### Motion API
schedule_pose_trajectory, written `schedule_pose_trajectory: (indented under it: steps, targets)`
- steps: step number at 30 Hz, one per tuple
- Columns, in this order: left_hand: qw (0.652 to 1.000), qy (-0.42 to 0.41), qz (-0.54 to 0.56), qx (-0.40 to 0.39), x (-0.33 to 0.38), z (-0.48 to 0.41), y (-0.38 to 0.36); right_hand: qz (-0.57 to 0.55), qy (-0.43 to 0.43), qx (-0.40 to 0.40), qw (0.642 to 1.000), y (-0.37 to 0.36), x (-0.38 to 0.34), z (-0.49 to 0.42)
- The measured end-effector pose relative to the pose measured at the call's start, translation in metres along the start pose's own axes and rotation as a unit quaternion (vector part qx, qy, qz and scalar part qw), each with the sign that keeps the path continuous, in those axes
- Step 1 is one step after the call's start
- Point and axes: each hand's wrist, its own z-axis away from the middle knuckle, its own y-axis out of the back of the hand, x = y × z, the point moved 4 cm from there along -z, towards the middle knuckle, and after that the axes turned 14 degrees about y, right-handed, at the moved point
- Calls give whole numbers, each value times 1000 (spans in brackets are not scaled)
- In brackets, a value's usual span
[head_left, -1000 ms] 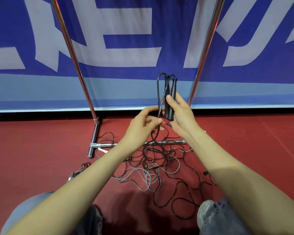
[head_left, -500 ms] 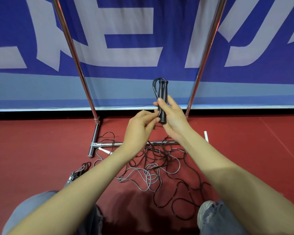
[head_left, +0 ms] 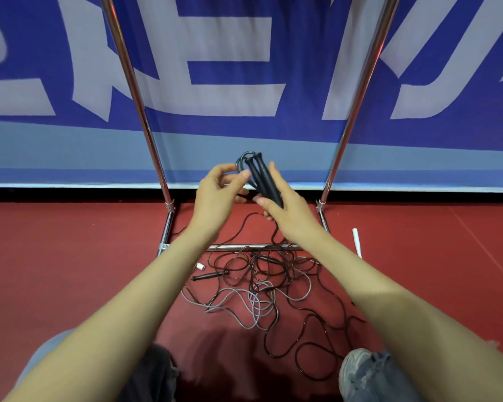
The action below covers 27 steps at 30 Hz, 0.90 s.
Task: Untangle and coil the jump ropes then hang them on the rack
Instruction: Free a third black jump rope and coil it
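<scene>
Jump ropes (head_left: pixel 262 285) are seen in a tangled heap of black and grey cord on the red floor (head_left: pixel 70 271), between the person's forearms and just in front of the base bar of the rack (head_left: pixel 244 247). At the left, the rack's left post (head_left: pixel 134 91) is seen rising at a tilt against a blue and white banner (head_left: pixel 244 53). At the heap's left edge a loose black handle (head_left: pixel 211 275) is laid on the floor, with a small white piece (head_left: pixel 200 266) just beside it. Above the heap the left hand (head_left: pixel 215 195) is raised, fingers curled and thumb held apart. Its fingertips are set against the cord loop (head_left: pixel 242 157) at the top of the held handles, but whether the loop is pinched cannot be told. Just to the right, the held handles (head_left: pixel 263 178), two black ones side by side, are gripped between thumb and fingers of the right hand (head_left: pixel 288 213), tips tilted up and to the left. Black cord is hung from that hand down into the heap. Farther right the right post (head_left: pixel 357 91) is seen, and beyond its foot a white handle (head_left: pixel 357 242) is laid on the floor. A grey shoe (head_left: pixel 357 364) is seen at the lower right.
</scene>
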Motion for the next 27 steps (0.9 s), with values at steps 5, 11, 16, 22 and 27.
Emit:
schedule_pose_trajectory:
  steps: [5, 11, 16, 22, 27]
  targets:
    - [999, 17, 36, -20, 2, -2, 7, 63, 15, -56, 996, -3, -6, 5]
    - [999, 17, -15, -42, 19, -7, 27, 97, 19, -145, 985, 6, -6, 11]
    - [996, 58, -37, -50, 24, -10, 39, 154, 19, -210, 965, 9, -8, 15]
    - [983, 116, 120, -79, 9, -9, 25, 69, 25, -153, 986, 8, -2, 13]
    - [957, 123, 183, -186, -4, 7, -10, -113, 13, -76, 991, 7, 3, 5]
